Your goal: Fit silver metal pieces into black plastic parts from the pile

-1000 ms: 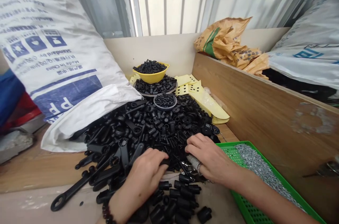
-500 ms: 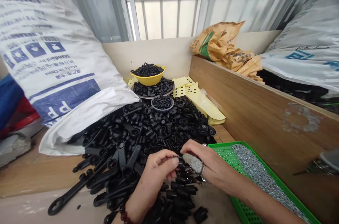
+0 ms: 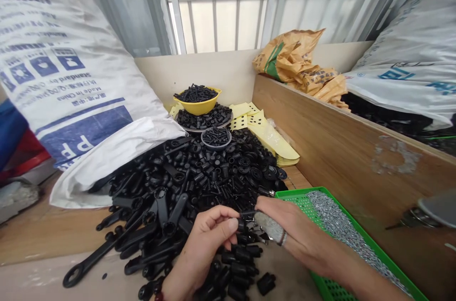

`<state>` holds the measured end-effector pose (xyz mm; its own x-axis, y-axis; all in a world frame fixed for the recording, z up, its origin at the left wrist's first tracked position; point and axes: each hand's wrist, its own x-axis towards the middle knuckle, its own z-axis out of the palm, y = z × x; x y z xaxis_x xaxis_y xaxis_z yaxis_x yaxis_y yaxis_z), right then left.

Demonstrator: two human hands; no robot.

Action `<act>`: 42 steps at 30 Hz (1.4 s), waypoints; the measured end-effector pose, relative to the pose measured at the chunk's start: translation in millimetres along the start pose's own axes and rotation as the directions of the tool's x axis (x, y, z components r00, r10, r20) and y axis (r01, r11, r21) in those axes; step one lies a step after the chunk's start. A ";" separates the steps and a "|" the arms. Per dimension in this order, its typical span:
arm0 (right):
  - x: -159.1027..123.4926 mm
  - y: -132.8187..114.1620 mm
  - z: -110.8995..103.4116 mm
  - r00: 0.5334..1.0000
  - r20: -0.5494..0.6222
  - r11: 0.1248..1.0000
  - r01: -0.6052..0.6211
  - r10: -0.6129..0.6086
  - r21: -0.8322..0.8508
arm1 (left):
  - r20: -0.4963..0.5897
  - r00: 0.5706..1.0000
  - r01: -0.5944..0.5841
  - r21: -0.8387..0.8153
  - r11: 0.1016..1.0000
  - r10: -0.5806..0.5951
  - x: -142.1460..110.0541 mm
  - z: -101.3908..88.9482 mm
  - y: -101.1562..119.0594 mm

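My left hand (image 3: pixel 213 234) is closed, thumb and forefinger pinching one end of a thin black plastic piece (image 3: pixel 247 214). On the other side my right hand (image 3: pixel 280 222), its thumb covered by a worn grey wrap, closes at the piece's far end; the fingertips there are partly hidden. Beneath the hands lie several short black cylindrical parts (image 3: pixel 238 263) with narrower ends. Some shiny metal bits (image 3: pixel 257 232) show under the right thumb. Beyond spreads a large heap of black plastic parts (image 3: pixel 213 173), with long ring-ended handles (image 3: pixel 85 263) on its left.
To the right, a green perforated tray (image 3: pixel 295 194) holds small metal pins (image 3: pixel 342 225), alongside a wooden partition (image 3: pixel 320 135). A yellow bowl (image 3: pixel 204 107) and small clear bowl (image 3: pixel 216 146) of black pieces stand behind. A white sack (image 3: pixel 89 54) leans left; yellow cards (image 3: pixel 274 142) lie at the back.
My right hand has moved right and slightly down, away from my left, so the thin black piece shows between them. My left hand has barely moved. The view has shifted a little.
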<state>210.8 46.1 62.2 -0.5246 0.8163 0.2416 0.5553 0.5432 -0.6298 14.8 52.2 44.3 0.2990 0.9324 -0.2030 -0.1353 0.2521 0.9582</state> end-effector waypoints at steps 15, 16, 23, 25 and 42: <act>-15.6 -4.3 20.1 0.990 0.058 0.981 0.135 -0.128 -0.137 | 0.000 0.999 -0.038 0.064 0.997 0.039 -13.7 11.9 1.3; -16.1 -6.0 18.6 0.990 0.071 0.989 0.125 -0.120 -0.073 | -0.001 0.999 -0.045 0.080 0.996 0.046 -14.5 12.1 2.7; -18.3 -5.9 16.7 0.990 0.058 0.992 0.126 -0.126 0.006 | -0.022 0.997 -0.063 0.151 0.987 0.068 -17.9 15.4 9.1; -19.0 -2.2 19.9 0.981 0.019 0.975 0.193 -0.192 -0.115 | -0.018 0.999 -0.045 0.146 0.988 0.048 -17.9 16.3 8.5; -20.2 -6.7 35.5 0.977 -0.081 0.980 0.193 -0.197 -0.053 | -0.052 0.990 -0.120 0.201 0.972 0.133 -22.2 17.3 -7.0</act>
<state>194.7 19.1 35.3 -0.5697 0.7068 0.4194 0.4770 0.6999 -0.5316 25.4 25.2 45.6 0.2287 0.9698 -0.0842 0.0222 0.0813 0.9964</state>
